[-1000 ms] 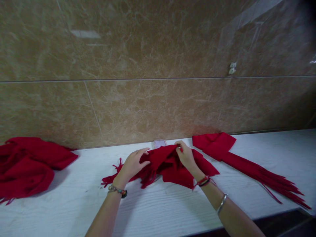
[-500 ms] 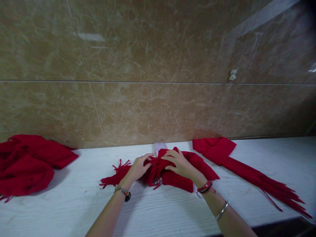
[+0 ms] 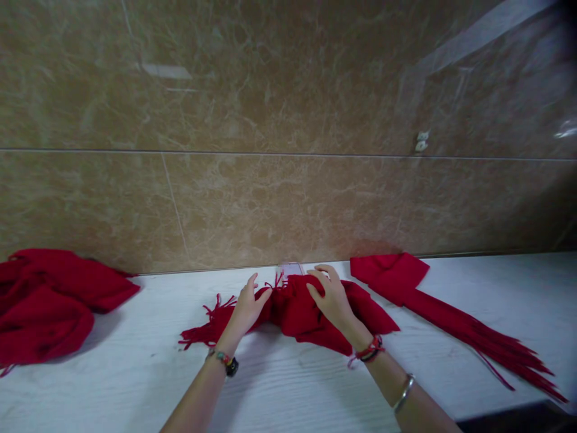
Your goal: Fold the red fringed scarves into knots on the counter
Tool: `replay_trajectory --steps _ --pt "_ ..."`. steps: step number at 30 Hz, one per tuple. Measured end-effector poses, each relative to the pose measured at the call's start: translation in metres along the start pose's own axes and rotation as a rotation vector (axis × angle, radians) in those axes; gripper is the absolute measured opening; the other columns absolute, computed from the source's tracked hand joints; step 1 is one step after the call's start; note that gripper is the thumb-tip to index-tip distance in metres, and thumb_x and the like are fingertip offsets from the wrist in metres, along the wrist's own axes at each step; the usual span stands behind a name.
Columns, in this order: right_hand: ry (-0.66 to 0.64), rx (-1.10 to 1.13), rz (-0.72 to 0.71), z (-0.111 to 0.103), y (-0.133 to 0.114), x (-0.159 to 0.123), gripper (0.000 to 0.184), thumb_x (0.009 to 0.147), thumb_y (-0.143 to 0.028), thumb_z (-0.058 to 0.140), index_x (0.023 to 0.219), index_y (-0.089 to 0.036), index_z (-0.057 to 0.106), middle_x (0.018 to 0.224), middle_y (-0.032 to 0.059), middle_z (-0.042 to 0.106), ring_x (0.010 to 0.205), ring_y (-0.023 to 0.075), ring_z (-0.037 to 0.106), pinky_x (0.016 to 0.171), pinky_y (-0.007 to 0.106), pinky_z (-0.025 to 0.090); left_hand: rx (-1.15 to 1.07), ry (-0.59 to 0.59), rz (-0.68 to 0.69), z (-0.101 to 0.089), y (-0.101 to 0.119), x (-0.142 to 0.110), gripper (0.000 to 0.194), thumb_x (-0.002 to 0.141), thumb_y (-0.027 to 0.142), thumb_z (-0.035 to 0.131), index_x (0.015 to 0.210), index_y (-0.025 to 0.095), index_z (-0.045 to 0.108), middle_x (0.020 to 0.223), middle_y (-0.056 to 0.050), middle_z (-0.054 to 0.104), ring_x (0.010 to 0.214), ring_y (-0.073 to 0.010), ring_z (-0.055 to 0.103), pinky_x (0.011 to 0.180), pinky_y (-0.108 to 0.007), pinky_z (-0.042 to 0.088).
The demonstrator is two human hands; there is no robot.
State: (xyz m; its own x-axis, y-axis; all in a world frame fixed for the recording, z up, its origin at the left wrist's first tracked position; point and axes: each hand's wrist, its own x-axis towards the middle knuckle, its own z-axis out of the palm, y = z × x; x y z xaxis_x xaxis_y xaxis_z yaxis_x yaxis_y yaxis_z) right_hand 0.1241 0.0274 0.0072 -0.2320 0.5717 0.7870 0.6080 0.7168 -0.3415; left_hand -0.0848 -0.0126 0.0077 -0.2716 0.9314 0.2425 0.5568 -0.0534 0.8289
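A red fringed scarf (image 3: 297, 313) lies bunched on the white wood-grain table (image 3: 135, 373) in front of me. My left hand (image 3: 246, 307) rests on its left part, with thumb and fingers pinching the cloth near the fringe. My right hand (image 3: 331, 296) presses on top of the bunch, its fingers curled into the fabric. Fringe strands (image 3: 202, 325) trail out to the left of my left hand. A beaded bracelet is on my left wrist, a red cord and a metal bangle on my right.
A heap of red scarves (image 3: 49, 307) lies at the far left. A folded red scarf with long fringe (image 3: 433, 307) stretches to the right. A phone (image 3: 291, 268) peeks out behind the bunch, against the brown marble wall (image 3: 288, 120). The table's front edge shows at the lower right.
The raised cloth has been folded down into a tighter bunch. My hands came close together over it, then shifted slightly apart and farther back on it.
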Motion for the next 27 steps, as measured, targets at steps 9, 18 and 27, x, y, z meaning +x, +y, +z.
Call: replay_trajectory --steps 9,18,27 --pt "-0.476 -0.005 0.042 0.006 -0.010 -0.004 0.014 0.077 -0.015 0.049 0.066 -0.017 0.058 0.072 0.0050 0.062 0.071 0.0180 0.055 0.072 0.033 0.040 0.341 -0.033 0.066 0.010 -0.012 0.000 0.048 0.076 0.025 0.051 0.122 0.015 0.041 0.104 -0.011 0.061 0.098 -0.0201 0.055 0.085 -0.030 0.038" --pt "0.053 0.494 0.274 -0.003 -0.003 0.006 0.015 0.079 -0.031 0.047 0.069 -0.020 0.050 0.067 0.0010 0.054 0.065 0.0163 0.050 0.062 0.028 0.041 -0.635 -0.204 -0.215 0.009 0.025 -0.014 0.068 0.074 0.042 0.056 0.130 0.018 0.025 0.082 -0.006 0.067 0.072 -0.0159 0.063 0.066 -0.026 0.044" --pt "0.064 0.589 0.216 -0.002 -0.008 0.004 0.014 0.080 -0.028 0.048 0.069 -0.020 0.050 0.069 0.0001 0.050 0.067 0.0150 0.048 0.063 0.027 0.039 -0.472 -0.082 -0.320 0.015 0.028 -0.023 0.067 0.078 0.037 0.053 0.132 0.016 0.021 0.065 0.000 0.062 0.065 -0.0136 0.060 0.058 -0.023 0.041"
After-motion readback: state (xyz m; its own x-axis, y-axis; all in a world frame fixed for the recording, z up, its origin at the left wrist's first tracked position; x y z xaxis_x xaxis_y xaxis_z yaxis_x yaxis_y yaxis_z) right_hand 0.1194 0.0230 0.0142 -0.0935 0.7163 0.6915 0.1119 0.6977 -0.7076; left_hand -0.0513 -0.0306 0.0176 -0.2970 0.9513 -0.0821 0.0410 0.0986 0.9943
